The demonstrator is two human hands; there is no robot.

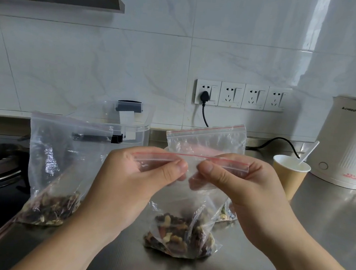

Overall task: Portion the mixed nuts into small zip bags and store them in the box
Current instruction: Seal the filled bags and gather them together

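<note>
My grip is on the zip strip of the small bag at the middle of the surface: my left hand pinches the strip near its left half, thumb in front and fingers curled behind, and my right hand pinches it the same way on the right, the two thumbs nearly meeting at the centre. Going left to right, a larger bag with mixed nuts pooled in its bottom stands by the stove edge, and behind it the clear box with dark latches sits against the wall, its lid seemingly raised. My held bag hangs straight below both hands, its load of nuts resting on the surface, so the weight is well under the pinch. Just behind it another red-striped bag stands upright, and further right are a paper cup with a white spoon in it, then a white kettle. I judge this as the sealing step for this portion; whether the strip is already pressed closed I cannot tell. Next I would run both thumbs outward along the strip, then lift the bag back and left into the box.
</note>
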